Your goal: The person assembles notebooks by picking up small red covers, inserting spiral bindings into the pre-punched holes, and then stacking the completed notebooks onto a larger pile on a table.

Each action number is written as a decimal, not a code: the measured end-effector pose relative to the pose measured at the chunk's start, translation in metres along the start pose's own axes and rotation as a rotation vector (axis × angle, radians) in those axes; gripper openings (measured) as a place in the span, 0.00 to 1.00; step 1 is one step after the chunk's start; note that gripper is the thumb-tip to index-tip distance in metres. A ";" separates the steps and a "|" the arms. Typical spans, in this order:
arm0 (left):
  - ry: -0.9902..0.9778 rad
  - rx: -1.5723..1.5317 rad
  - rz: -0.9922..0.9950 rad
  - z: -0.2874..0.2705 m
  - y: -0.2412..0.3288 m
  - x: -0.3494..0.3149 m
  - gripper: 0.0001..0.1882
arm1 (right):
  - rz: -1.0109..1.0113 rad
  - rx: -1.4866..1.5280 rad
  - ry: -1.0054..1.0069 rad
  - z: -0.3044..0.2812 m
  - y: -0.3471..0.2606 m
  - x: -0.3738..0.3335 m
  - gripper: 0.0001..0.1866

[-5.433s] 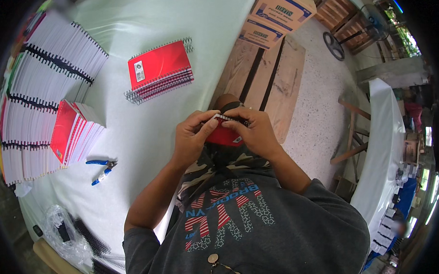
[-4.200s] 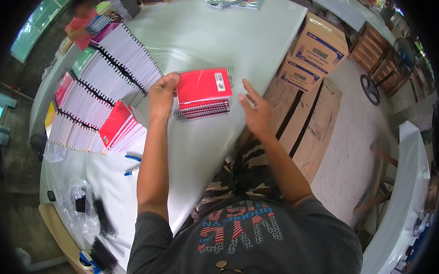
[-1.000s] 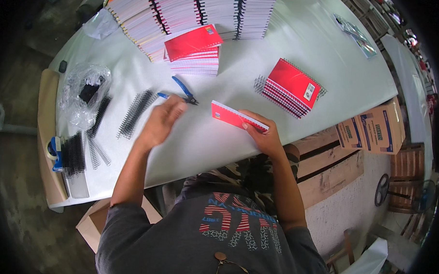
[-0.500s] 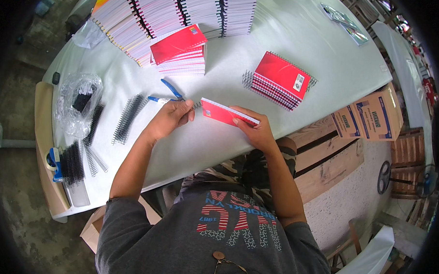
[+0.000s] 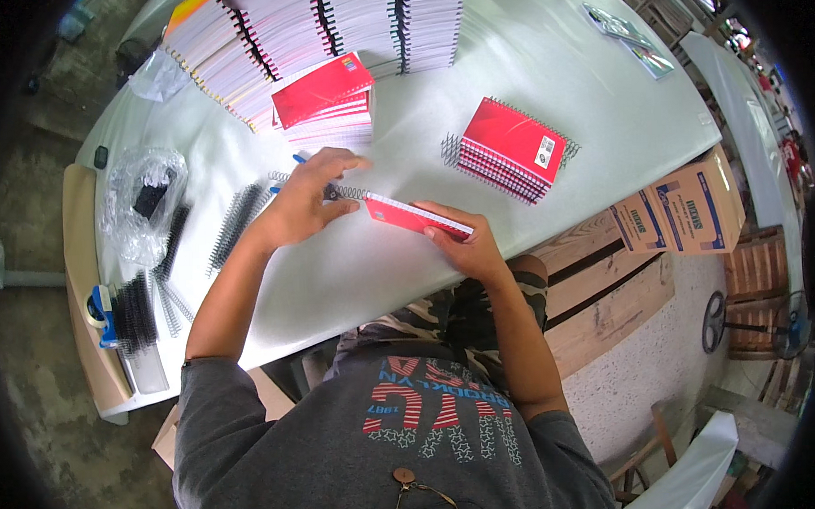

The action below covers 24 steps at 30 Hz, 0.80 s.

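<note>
My right hand [image 5: 467, 242] grips a thin red notebook [image 5: 404, 217] by its right end, tilted with its white page edge up. A dark wire spiral coil [image 5: 351, 193] reaches from the notebook's left corner toward my left hand [image 5: 309, 197]. The left thumb and fingers are spread apart around the coil, and part of it is hidden behind them. Blue-handled pliers [image 5: 299, 159] lie mostly covered by that hand. Beyond it sits a stack of red-covered notebooks without coils [image 5: 323, 91]. To the right is a pile of red notebooks [image 5: 509, 143] with coils along their edges.
Loose black coils [image 5: 236, 226] lie left of my left arm, with more coils [image 5: 136, 313] near a blue tape dispenser [image 5: 103, 316]. A clear plastic bag [image 5: 145, 205] holds something black. Tall stacks of bound books [image 5: 355, 27] stand at the back. Cardboard boxes [image 5: 693, 204] are beyond the table's right edge.
My left fingers have opened from a pinch and spread around the coil, the hand shifting slightly left. My right hand and the notebook have moved slightly left in the view.
</note>
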State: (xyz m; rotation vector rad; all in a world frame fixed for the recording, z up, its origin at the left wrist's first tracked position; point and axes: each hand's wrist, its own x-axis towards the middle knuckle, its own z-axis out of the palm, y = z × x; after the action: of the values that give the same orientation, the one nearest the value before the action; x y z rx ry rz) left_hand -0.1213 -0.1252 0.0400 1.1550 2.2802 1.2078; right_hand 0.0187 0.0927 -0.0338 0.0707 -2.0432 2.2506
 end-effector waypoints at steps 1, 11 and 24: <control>0.023 0.258 0.118 0.001 0.003 -0.001 0.12 | 0.010 -0.021 -0.006 0.000 0.000 0.001 0.16; -0.111 0.855 0.297 0.013 0.039 0.008 0.20 | -0.213 -0.407 -0.012 0.001 0.019 -0.010 0.23; 0.246 1.279 0.554 0.099 -0.030 -0.027 0.55 | -0.379 -0.447 0.102 0.029 -0.013 -0.040 0.24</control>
State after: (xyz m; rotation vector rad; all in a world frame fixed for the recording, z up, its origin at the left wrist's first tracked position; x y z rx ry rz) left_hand -0.0610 -0.1019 -0.0452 2.2080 3.0628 -0.2473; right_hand 0.0587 0.0635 -0.0221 0.2739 -2.2003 1.5190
